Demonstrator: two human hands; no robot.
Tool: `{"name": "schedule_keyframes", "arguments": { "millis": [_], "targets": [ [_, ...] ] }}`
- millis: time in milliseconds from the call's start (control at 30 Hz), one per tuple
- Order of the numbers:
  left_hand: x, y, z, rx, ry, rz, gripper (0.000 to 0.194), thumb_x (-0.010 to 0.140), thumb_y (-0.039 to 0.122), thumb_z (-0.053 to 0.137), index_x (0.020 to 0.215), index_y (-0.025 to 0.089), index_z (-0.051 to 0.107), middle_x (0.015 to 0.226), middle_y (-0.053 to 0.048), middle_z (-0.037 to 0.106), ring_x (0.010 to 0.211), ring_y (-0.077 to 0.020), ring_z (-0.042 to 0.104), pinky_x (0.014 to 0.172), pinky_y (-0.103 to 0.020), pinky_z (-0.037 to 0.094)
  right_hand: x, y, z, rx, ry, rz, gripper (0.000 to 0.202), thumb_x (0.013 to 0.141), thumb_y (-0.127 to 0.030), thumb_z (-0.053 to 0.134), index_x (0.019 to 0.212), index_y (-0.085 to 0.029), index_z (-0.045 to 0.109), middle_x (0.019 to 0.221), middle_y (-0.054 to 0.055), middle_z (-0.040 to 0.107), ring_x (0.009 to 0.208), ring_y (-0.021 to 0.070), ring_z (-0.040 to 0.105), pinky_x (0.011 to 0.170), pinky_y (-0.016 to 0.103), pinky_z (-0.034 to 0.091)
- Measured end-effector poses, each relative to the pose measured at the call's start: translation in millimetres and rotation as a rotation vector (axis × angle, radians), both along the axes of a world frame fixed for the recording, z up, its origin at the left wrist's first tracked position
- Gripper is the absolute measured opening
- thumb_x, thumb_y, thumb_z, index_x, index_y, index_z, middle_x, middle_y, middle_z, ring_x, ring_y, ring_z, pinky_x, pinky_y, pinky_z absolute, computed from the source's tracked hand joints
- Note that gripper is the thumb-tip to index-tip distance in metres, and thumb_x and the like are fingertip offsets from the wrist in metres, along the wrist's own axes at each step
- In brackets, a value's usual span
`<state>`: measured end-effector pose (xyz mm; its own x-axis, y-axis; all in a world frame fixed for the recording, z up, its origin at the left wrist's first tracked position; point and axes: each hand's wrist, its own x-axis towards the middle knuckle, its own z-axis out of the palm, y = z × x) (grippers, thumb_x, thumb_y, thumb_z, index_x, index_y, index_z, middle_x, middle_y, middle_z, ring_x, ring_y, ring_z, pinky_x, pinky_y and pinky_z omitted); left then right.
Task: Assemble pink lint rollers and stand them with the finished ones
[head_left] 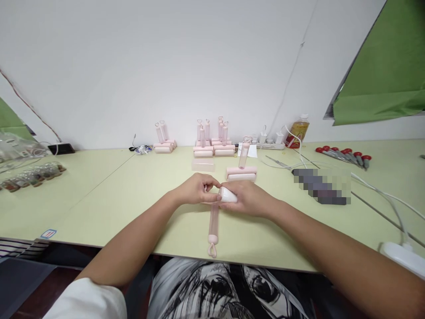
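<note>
A white lint roll (228, 195) lies in the grip of my right hand (247, 197), its left end sticking out past the fingers. My left hand (195, 189) is curled, with thumb and forefinger closed at that left end of the roll. Below my hands, a clear pink lint roller handle (214, 221) with a heart-shaped loop (212, 250) points toward me. The top of that lint roller is mostly hidden under my hands. Just beyond, a pink lint roller (241, 173) stands with its handle up, and a clear plastic cover (203, 165) lies to its left.
Several pink lint rollers (214, 148) stand along the wall, with more at the left (164, 146). A power strip (270, 145), a drink bottle (299, 130), a blurred-out dark object (320, 186), white cables and red-capped items (343, 156) are on the right. Wrapped packets (33, 175) lie far left.
</note>
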<state>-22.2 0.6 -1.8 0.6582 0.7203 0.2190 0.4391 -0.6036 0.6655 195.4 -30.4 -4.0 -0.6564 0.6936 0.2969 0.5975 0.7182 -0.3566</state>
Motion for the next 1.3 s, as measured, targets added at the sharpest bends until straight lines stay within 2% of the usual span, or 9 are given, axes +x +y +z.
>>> {"name": "schedule_keyframes", "arguments": {
  "millis": [133, 300, 567, 667, 800, 900, 1033, 1167, 1300],
  "targets": [
    [2, -2, 0.7, 0.076, 0.054, -0.016, 0.029, 0.071, 0.038, 0.067, 0.091, 0.017, 0.068, 0.077, 0.000, 0.060, 0.065, -0.0112, 0.048, 0.057, -0.022, 0.036, 0, 1, -2.8, 0.029, -0.004, 0.031, 0.028, 0.083, -0.043, 0.060, 0.099, -0.020, 0.065, 0.090, 0.008, 0.071, 0.076, 0.0220, 0.062, 0.063, 0.028, 0.037],
    [5, -6, 4.0, 0.127, 0.119, -0.011, 0.022, 0.069, 0.031, 0.065, 0.086, 0.017, 0.066, 0.077, 0.000, 0.065, 0.066, -0.0124, 0.052, 0.059, -0.023, 0.038, -1, 4, -7.0, 0.014, 0.007, 0.021, 0.030, 0.083, -0.045, 0.060, 0.102, -0.022, 0.065, 0.091, 0.007, 0.071, 0.078, 0.0227, 0.063, 0.063, 0.028, 0.038],
    [11, -4, -4.0, 0.226, 0.016, 0.123, 0.042, 0.076, 0.016, 0.048, 0.115, 0.017, 0.062, 0.079, 0.000, 0.067, 0.062, -0.0120, 0.054, 0.060, -0.024, 0.039, -5, 7, -7.1, 0.000, 0.075, -0.174, 0.031, 0.083, -0.038, 0.059, 0.111, -0.024, 0.063, 0.094, 0.005, 0.071, 0.080, 0.0223, 0.063, 0.064, 0.027, 0.037],
    [14, -2, -7.6, 0.286, -0.072, 0.147, 0.040, 0.078, 0.013, 0.043, 0.113, 0.018, 0.062, 0.083, -0.001, 0.068, 0.068, -0.0127, 0.057, 0.066, -0.024, 0.041, -7, 6, -7.6, -0.030, 0.107, -0.217, 0.037, 0.082, -0.040, 0.061, 0.115, -0.024, 0.062, 0.090, 0.005, 0.071, 0.077, 0.0220, 0.062, 0.064, 0.028, 0.037],
    [15, 9, -11.3, 0.179, -0.155, 0.189, 0.024, 0.076, 0.014, 0.044, 0.087, 0.018, 0.065, 0.080, 0.000, 0.067, 0.066, -0.0125, 0.055, 0.064, -0.023, 0.042, -11, 6, -7.8, -0.042, 0.125, -0.199, 0.035, 0.081, -0.040, 0.061, 0.112, -0.023, 0.062, 0.086, 0.004, 0.070, 0.074, 0.0212, 0.061, 0.062, 0.027, 0.036],
    [2, 27, -14.0, 0.065, -0.173, 0.363, 0.017, 0.074, 0.018, 0.046, 0.081, 0.018, 0.062, 0.073, 0.001, 0.062, 0.061, -0.0119, 0.051, 0.060, -0.023, 0.040, -10, 8, -6.8, -0.038, 0.150, -0.253, 0.033, 0.080, -0.043, 0.062, 0.106, -0.023, 0.063, 0.084, 0.004, 0.070, 0.074, 0.0221, 0.061, 0.062, 0.028, 0.036],
    [-33, 54, -19.1, -0.044, 0.018, 0.615, 0.008, 0.070, 0.020, 0.052, 0.069, 0.017, 0.059, 0.067, 0.000, 0.059, 0.062, -0.0132, 0.050, 0.056, -0.023, 0.036, -4, 12, -5.6, -0.045, 0.214, -0.300, 0.030, 0.080, -0.045, 0.061, 0.099, -0.023, 0.063, 0.094, 0.005, 0.070, 0.083, 0.0239, 0.062, 0.066, 0.029, 0.039],
    [-54, 67, -24.1, -0.106, 0.094, 0.600, 0.004, 0.065, 0.019, 0.058, 0.066, 0.017, 0.061, 0.069, -0.003, 0.064, 0.065, -0.0150, 0.053, 0.057, -0.023, 0.037, 0, 14, -6.2, -0.078, 0.246, -0.307, 0.032, 0.080, -0.047, 0.060, 0.099, -0.022, 0.062, 0.097, 0.005, 0.069, 0.085, 0.0238, 0.061, 0.070, 0.030, 0.040],
    [-51, 67, -25.4, -0.114, 0.145, 0.531, 0.012, 0.061, 0.018, 0.061, 0.073, 0.018, 0.064, 0.075, -0.003, 0.065, 0.066, -0.0162, 0.054, 0.060, -0.024, 0.038, 0, 15, -8.0, -0.079, 0.271, -0.298, 0.034, 0.080, -0.048, 0.060, 0.102, -0.022, 0.063, 0.100, 0.005, 0.069, 0.088, 0.0244, 0.061, 0.072, 0.031, 0.041]
  ]
}}
